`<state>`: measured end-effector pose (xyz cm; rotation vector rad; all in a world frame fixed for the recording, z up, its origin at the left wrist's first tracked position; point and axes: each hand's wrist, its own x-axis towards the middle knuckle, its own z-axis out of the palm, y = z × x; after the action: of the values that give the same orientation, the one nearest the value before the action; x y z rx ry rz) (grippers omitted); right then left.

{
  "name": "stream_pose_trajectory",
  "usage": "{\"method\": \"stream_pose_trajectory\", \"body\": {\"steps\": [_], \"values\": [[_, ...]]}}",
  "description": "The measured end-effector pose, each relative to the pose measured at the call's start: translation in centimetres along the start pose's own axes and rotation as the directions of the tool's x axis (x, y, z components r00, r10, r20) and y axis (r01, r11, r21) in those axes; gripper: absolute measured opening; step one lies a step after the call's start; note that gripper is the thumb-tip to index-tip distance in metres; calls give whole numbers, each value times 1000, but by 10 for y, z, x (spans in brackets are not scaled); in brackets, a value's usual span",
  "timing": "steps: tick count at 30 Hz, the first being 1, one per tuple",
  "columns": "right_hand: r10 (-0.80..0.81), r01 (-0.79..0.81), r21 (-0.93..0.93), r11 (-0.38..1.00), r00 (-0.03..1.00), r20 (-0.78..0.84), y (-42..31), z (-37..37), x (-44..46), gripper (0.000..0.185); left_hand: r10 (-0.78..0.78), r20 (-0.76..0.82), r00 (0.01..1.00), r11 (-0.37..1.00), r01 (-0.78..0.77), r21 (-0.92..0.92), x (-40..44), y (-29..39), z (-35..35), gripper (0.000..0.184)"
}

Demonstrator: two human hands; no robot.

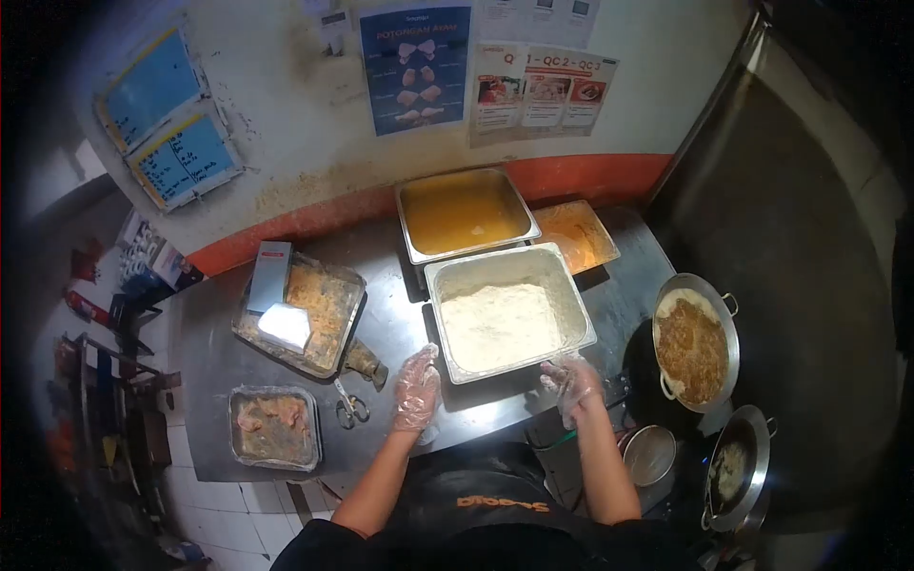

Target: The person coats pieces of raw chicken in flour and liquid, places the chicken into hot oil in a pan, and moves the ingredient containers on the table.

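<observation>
A deep metal pan (584, 335) of pale flour (500, 324) stands in front of me on the steel table. My left hand (417, 390), in a clear plastic glove, hovers left of the pan's near corner, fingers loosely apart with nothing in them. At the near right corner of the pan is my right hand (573, 385), gloved the same way. Its fingers are apart and close to the rim; whether they touch it I cannot tell. Scissors (351, 404) lie left of my left hand. Behind the flour, another metal pan (411, 233) holds orange-yellow liquid (462, 214).
On the left, a crumb-covered tray (328, 324) carries a grey box-like device (270, 276). A clear container (274, 457) of raw meat sits nearer. An orange-stained tray (581, 238) is behind right. Two woks (695, 347) with bubbling oil and a round strainer (650, 455) stand right.
</observation>
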<state>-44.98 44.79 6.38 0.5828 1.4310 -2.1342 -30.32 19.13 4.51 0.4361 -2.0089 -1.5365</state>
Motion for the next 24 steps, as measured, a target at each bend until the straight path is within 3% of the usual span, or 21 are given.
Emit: {"method": "stream_pose_trajectory", "body": {"steps": [2,4,6,7,8,9,10,12,14,15,16,18,19,20,22,24], "values": [[52,-53,8,999,997,53,-11,0,-10,28,75,30,997,975,-80,210,9,21,-2,35],[81,-84,21,996,989,121,-34,7,-24,31,147,0,989,960,-143,241,15,27,4,35],[-13,31,-233,972,997,77,-51,8,-35,43,234,-23,972,937,-219,273,30,37,15,35],[-107,114,-285,952,993,42,-54,4,-30,55,256,-34,966,941,-241,237,35,46,23,35],[-107,116,-279,953,993,45,-58,4,-21,55,271,-41,962,945,-258,202,38,51,33,35],[-189,243,-303,922,962,197,-61,4,-11,57,349,-1,937,908,-338,249,47,56,43,35],[-164,230,-213,950,944,286,-76,25,-24,59,347,5,938,907,-337,254,56,64,54,35],[-129,188,-124,974,919,373,-95,57,-24,60,338,207,918,872,-388,298,71,79,77,36],[111,-119,-13,993,882,457,-91,67,9,59,374,244,895,846,-437,305,86,72,100,36],[122,-129,-15,991,882,456,-90,74,25,59,419,280,864,816,-494,301,89,66,111,37],[219,-198,-95,976,906,362,-88,81,43,60,414,280,866,817,-489,306,91,62,119,37],[310,-273,-168,947,914,261,-69,87,91,62,212,224,951,938,-263,228,93,56,133,38],[141,-82,-206,975,946,293,-50,87,124,63,178,219,959,894,-250,371,90,65,134,39],[-30,113,-236,965,943,330,-40,89,141,64,174,220,960,893,-248,375,90,65,134,39],[-36,124,-261,957,947,319,-36,105,142,63,0,313,950,922,-122,368,91,63,133,38],[-38,133,-290,948,950,310,-35,119,136,62,1,312,950,934,-112,339,94,51,131,35]]}}
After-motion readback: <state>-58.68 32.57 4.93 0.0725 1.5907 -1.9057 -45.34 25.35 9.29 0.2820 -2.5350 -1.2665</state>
